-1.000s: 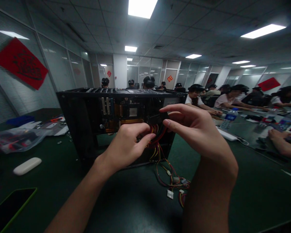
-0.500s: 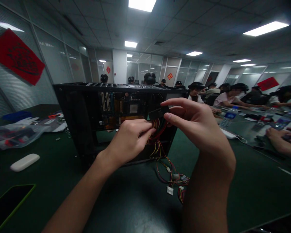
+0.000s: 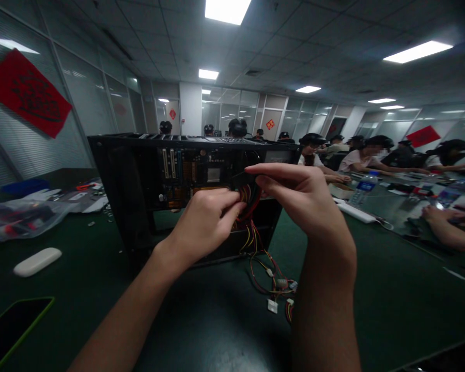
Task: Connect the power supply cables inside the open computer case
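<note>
An open black computer case (image 3: 129,206) stands on the table in front of me, its motherboard (image 3: 194,168) showing inside. My left hand (image 3: 207,214) is closed, pinching a bundle of multicoloured power cables (image 3: 251,195) just below a wide black connector (image 3: 241,180). The thumb and index finger of my right hand (image 3: 292,194) are on that connector from the right; its far side is hard to make out in the dark. More red and yellow wires (image 3: 251,235) hang from the bundle, ending in loose white plugs (image 3: 272,306) on the table.
On the left lie a white oval case (image 3: 37,262), a phone with a green edge (image 3: 17,325) and a clear plastic bag (image 3: 27,219). To the right are a white power strip (image 3: 356,212) and a water bottle (image 3: 364,188). Several people sit at tables further back.
My right hand has moved left and closed in on the connector, its fingers nearer together. The connector has shifted slightly left; my left hand keeps its grip on the cables.
</note>
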Action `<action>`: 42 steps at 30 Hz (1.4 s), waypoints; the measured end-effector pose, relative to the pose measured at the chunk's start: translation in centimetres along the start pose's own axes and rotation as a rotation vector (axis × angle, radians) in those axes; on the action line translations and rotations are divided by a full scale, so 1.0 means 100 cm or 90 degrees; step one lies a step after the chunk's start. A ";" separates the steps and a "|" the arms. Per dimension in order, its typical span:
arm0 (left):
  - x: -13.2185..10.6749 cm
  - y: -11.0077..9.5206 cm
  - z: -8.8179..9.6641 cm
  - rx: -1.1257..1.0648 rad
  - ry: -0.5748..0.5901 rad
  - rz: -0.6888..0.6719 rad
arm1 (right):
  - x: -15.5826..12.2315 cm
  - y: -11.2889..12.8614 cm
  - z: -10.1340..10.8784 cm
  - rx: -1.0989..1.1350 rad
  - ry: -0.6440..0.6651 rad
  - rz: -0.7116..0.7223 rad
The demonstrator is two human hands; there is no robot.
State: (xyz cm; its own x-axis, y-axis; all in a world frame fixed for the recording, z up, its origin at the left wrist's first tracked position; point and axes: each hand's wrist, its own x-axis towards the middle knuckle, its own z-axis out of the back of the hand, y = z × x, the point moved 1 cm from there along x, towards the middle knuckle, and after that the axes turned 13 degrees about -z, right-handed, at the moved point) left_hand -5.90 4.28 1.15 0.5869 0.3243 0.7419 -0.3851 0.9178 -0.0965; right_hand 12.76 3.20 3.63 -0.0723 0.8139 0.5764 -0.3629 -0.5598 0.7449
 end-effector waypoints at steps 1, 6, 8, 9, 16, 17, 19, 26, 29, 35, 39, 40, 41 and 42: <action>0.000 0.001 0.001 0.005 -0.003 0.008 | 0.003 -0.002 -0.004 0.001 -0.007 0.004; -0.001 0.012 -0.001 -0.005 -0.026 0.063 | 0.022 -0.018 -0.028 0.027 -0.018 0.019; -0.001 0.018 -0.006 -0.033 -0.046 0.086 | 0.031 -0.029 -0.038 0.040 -0.027 0.011; -0.001 0.023 -0.010 -0.047 -0.056 0.099 | 0.035 -0.035 -0.042 0.046 -0.037 0.001; -0.009 0.074 -0.044 -0.071 -0.058 0.211 | 0.061 -0.103 -0.082 0.012 -0.063 -0.075; -0.012 0.084 -0.050 -0.067 -0.036 0.239 | 0.063 -0.114 -0.089 -0.008 -0.060 -0.088; -0.019 0.101 -0.063 -0.035 0.035 0.306 | 0.065 -0.135 -0.102 -0.034 -0.058 -0.140; -0.040 0.128 -0.084 0.050 0.177 0.433 | 0.063 -0.184 -0.124 -0.033 -0.014 -0.379; -0.043 0.127 -0.085 0.070 0.210 0.458 | 0.064 -0.191 -0.125 -0.059 -0.020 -0.385; -0.039 0.121 -0.082 0.138 0.229 0.483 | 0.065 -0.196 -0.126 -0.105 -0.024 -0.385; -0.038 0.119 -0.078 0.189 0.232 0.491 | 0.066 -0.196 -0.126 -0.113 -0.028 -0.376; -0.038 0.119 -0.078 0.196 0.234 0.490 | 0.066 -0.196 -0.126 -0.114 -0.030 -0.374; -0.039 0.119 -0.078 0.201 0.236 0.490 | 0.066 -0.196 -0.126 -0.115 -0.032 -0.372; -0.039 0.120 -0.078 0.205 0.238 0.489 | 0.066 -0.196 -0.126 -0.116 -0.033 -0.370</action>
State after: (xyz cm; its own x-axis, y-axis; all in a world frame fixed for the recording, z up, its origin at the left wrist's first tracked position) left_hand -7.24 15.79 -8.08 0.2577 0.9246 0.2806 -0.9125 0.3284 -0.2440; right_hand 7.69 21.50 -11.41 0.2286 0.9670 0.1121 -0.4828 0.0127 0.8756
